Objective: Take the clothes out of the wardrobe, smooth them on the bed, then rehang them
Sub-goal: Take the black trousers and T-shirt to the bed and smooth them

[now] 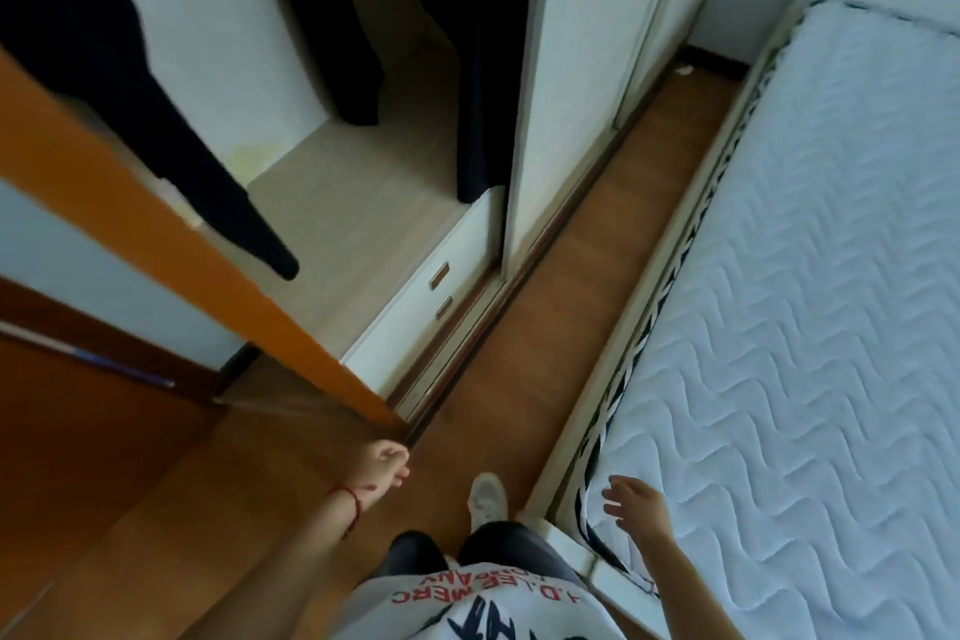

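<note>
Dark clothes (332,16) hang inside the open wardrobe (374,203) at the upper middle, and another dark garment (171,135) hangs down at the upper left. The bed (810,327), with its white quilted mattress, fills the right side and has no clothes on it. My left hand (383,468) hangs low over the wooden floor with loosely curled fingers and holds nothing. My right hand (631,499) hovers over the near corner of the bed with fingers spread, holding nothing.
A narrow strip of wooden floor (571,286) runs between wardrobe and bed. An orange wooden door edge (171,234) crosses the left side. Two drawers with handles (441,291) sit below the wardrobe shelf. My foot (487,499) stands on the floor.
</note>
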Available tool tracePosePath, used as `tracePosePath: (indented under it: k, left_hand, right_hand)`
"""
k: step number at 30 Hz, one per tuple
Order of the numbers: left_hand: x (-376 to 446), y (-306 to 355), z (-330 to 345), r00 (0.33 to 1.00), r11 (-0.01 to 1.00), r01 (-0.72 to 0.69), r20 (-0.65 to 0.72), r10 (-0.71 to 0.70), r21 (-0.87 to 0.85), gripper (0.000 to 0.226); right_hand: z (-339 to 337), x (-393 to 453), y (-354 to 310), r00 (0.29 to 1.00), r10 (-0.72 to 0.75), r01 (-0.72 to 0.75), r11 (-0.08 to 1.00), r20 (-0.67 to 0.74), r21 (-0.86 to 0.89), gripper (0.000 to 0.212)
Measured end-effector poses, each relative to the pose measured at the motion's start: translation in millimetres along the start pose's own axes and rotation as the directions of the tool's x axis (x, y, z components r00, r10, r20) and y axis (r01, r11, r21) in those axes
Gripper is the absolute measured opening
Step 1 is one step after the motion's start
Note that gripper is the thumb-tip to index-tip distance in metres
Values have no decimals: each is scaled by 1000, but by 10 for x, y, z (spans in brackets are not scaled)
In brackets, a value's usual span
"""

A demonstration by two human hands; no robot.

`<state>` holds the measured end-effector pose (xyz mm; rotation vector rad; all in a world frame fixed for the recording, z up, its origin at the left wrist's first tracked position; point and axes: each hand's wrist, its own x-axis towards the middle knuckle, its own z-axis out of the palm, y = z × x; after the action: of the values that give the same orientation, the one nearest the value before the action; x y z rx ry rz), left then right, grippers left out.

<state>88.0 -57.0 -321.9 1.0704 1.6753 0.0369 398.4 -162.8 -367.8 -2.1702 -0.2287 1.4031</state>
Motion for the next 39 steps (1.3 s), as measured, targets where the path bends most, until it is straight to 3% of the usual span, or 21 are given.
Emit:
tracePosePath:
  k: [11,15,20,23,29,33,39]
  left_hand:
    - [553,1167,-65,993,995,-95,73,94,15,29]
    - [795,1769,-241,975,979,-205,91,205,-11,26]
    - [999,2597,-545,939,927,-340,-1,344,-155,11]
    - [1028,3068,-768,899,875,-437,-79,430,-208,10]
    - [1080,3867,-1434,798,773,-594,-291,529,-223,16]
    - [1041,4304,-1895,702,714,-672,-477,529,-196,17]
    - [673,4870,-2553,505,622,-778,-674,540,-84,19]
  right_hand:
    - [78,318,-1109,991,-113,118,990,-74,73,25]
    - [203,393,-1822,966,-248,253,965,-67,71,25]
    - [397,368,-2846,886,-462,463,886,-43,23,19]
    - [510,236,-3577,799,-601,600,799,21,41,22]
    - [669,-143,-5007,541,-828,830,554,149,69,25]
    - [757,-307,-5784,363,-897,917,392,251,77,25]
    - [892,-712,-6841,66,-936,979,129,347,161,26]
